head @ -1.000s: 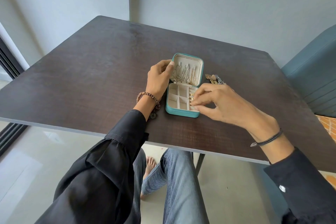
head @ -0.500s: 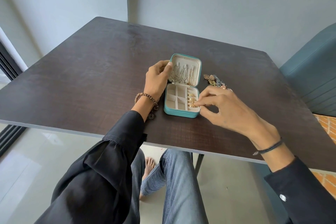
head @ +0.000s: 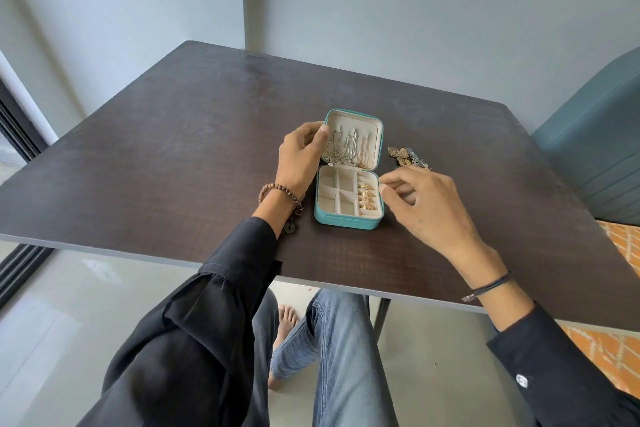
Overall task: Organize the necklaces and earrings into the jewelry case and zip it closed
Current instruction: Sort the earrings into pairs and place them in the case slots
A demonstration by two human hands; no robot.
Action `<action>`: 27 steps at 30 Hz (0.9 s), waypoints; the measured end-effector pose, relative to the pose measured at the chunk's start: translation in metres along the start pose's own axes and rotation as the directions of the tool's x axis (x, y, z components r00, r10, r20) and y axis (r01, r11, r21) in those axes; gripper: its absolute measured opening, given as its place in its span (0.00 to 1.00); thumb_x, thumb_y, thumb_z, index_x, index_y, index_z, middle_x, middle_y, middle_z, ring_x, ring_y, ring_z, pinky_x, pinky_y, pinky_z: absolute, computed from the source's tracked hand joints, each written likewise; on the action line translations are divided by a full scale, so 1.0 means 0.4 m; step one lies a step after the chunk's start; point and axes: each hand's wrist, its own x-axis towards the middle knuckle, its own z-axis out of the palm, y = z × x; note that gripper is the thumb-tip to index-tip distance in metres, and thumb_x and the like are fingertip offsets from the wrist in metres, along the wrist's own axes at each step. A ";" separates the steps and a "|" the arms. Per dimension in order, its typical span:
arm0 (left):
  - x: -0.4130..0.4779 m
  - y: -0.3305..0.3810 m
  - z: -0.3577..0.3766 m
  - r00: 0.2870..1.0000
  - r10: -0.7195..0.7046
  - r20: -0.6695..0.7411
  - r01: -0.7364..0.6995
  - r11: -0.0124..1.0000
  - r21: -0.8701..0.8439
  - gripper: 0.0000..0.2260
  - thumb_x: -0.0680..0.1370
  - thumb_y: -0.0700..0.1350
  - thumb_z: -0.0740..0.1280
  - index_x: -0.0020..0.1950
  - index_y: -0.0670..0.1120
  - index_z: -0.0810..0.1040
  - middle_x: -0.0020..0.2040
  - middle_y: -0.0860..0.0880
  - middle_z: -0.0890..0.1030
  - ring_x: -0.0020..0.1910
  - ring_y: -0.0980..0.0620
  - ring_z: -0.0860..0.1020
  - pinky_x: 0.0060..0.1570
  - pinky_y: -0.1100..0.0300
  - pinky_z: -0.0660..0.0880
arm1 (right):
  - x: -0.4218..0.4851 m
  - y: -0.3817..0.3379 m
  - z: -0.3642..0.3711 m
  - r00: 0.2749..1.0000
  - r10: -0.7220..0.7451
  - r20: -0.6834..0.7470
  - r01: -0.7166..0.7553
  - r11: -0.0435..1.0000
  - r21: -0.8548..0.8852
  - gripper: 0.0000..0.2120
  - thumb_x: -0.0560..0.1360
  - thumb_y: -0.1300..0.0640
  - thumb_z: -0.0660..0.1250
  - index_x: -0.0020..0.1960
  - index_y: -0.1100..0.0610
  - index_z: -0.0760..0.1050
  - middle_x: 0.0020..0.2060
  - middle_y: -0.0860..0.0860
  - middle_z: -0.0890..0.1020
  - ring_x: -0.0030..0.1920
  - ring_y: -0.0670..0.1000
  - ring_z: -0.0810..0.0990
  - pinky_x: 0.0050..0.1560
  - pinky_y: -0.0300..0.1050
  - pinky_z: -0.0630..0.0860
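**While the case lies open, loose earrings wait beside it**

Since four gold earrings [head: 366, 196] sit in a row down the right-hand column of the jewelry case [head: 346, 221] and the necklaces [head: 346, 149] hang inside its raised lid [head: 354, 114], we judge the earring step to be about midway. A small heap of loose earrings [head: 405, 154] lies on the desk [head: 173, 149] just beyond the case's right side, and the zip is not yet drawn. The case rests on the desk near our edge, between our two hands.

Our left hand [head: 299, 163] grips the lid's left edge, thumb curled over the rim and fingers [head: 306, 128] wrapped behind, propping the lid upright. Our right hand [head: 427, 206] hovers just beside the case's right wall. Its fingers are loosely curled, with the forefinger tip close to the thumb, and we see nothing pinched between them.

The next move, we think, calls for reaching to the heap, pinching one small earring and seating it in a free compartment.
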 end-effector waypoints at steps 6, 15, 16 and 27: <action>-0.009 0.011 -0.006 1.000 -0.014 0.004 0.014 1.000 -0.005 0.19 0.80 0.54 0.65 0.64 0.43 0.81 0.55 0.48 0.86 0.56 0.50 0.84 0.60 0.46 0.80 | -0.003 -0.001 0.031 0.994 0.107 -0.024 -0.106 0.993 0.059 0.09 0.79 0.53 0.70 0.56 0.56 0.85 0.43 0.44 0.85 0.45 0.34 0.82 0.45 0.25 0.76; -0.013 0.021 -0.068 0.999 -0.030 -0.035 0.030 1.000 0.003 0.16 0.82 0.51 0.65 0.63 0.43 0.82 0.54 0.48 0.86 0.55 0.49 0.84 0.58 0.47 0.81 | 0.000 -0.050 0.067 0.993 0.115 -0.005 -0.113 0.984 0.135 0.11 0.79 0.56 0.69 0.60 0.55 0.83 0.49 0.46 0.86 0.45 0.32 0.81 0.46 0.24 0.75; -0.016 0.024 -0.088 0.999 -0.025 -0.045 0.025 1.000 0.009 0.16 0.82 0.51 0.65 0.63 0.43 0.82 0.53 0.48 0.86 0.54 0.48 0.84 0.57 0.46 0.82 | 0.006 -0.063 0.076 0.995 0.104 0.002 -0.103 0.984 0.145 0.12 0.79 0.57 0.69 0.60 0.55 0.83 0.49 0.46 0.86 0.45 0.33 0.81 0.46 0.24 0.76; -0.034 0.029 -0.349 0.963 -0.011 -0.271 0.054 0.987 0.150 0.15 0.81 0.54 0.64 0.57 0.46 0.85 0.47 0.48 0.86 0.45 0.52 0.82 0.54 0.44 0.82 | 0.072 -0.251 0.220 0.996 -0.041 0.074 0.023 0.973 0.231 0.13 0.79 0.57 0.68 0.62 0.57 0.83 0.52 0.49 0.87 0.48 0.39 0.82 0.45 0.23 0.75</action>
